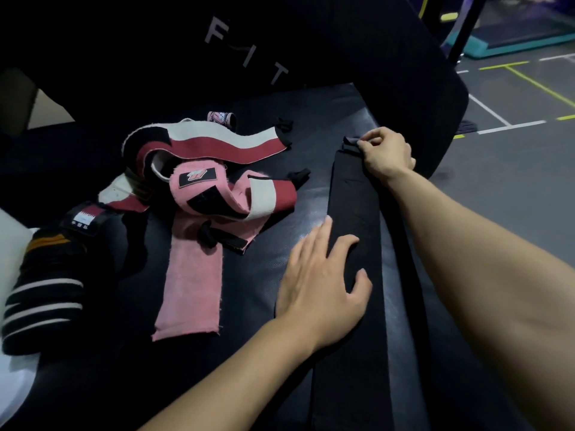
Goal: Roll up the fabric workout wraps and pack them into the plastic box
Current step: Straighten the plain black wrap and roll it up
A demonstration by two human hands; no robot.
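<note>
Wrap runs lengthwise, straight away from the body. Right hand pinches its far end; left hand lies flat, fingers spread, pinning mid-strip.

A gym or fitness studio is shown. A black padded bench of vinyl-like upholstery is seen, with a raised backrest on which pale letters are printed. The dark rubber-like floor is marked with white and yellow lines. At the upper right, a teal-edged platform and a black upright post of exercise equipment are seen. Elastic workout wraps are heaped on the padding.
</note>
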